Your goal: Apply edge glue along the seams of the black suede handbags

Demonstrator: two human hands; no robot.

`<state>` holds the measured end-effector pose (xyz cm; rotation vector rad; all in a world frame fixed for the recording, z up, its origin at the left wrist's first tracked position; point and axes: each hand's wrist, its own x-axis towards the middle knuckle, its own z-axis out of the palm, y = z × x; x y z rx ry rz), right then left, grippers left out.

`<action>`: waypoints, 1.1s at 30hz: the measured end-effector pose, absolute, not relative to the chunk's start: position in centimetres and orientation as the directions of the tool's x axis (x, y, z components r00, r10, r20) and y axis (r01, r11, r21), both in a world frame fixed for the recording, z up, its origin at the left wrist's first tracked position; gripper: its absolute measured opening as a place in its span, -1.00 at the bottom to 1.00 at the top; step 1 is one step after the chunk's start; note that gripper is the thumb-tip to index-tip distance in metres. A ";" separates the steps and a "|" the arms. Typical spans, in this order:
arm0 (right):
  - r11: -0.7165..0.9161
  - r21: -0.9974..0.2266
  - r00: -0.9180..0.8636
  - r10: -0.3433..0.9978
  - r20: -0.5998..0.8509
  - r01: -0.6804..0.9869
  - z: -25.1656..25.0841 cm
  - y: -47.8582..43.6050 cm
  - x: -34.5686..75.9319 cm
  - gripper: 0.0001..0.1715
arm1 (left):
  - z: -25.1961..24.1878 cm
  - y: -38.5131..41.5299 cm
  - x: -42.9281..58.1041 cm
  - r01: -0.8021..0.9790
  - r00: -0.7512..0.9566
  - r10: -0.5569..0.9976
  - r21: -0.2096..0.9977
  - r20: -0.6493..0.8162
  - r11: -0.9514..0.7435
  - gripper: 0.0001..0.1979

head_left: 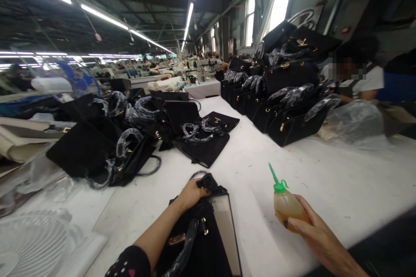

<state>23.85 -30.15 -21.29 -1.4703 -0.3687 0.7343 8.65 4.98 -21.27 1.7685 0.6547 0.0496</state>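
Black handbag [208, 233] at 6 o'clock on the white table [341, 181], left hand [191, 194] clamped on its top edge. Glue bottle [286, 202] at 4 o'clock, gripped by right hand [320, 236], nozzle up, apparently not yet applied. Unwrapped bags [130, 138] piled at 10 o'clock.

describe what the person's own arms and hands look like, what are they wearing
Both hands are bare, without gloves. The left hand extends from a bare forearm; higher up sits a black sleeve dotted with small white and pink marks. The right hand has long fingers, with a dark-painted thumbnail. No rings or watch show.
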 end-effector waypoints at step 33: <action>-0.153 -0.803 0.503 0.840 0.201 0.576 -17.7 -21.8 27.2 -0.60 | -21.3 4.8 9.7 0.488 0.772 0.483 0.872 -0.413 -0.034 -0.82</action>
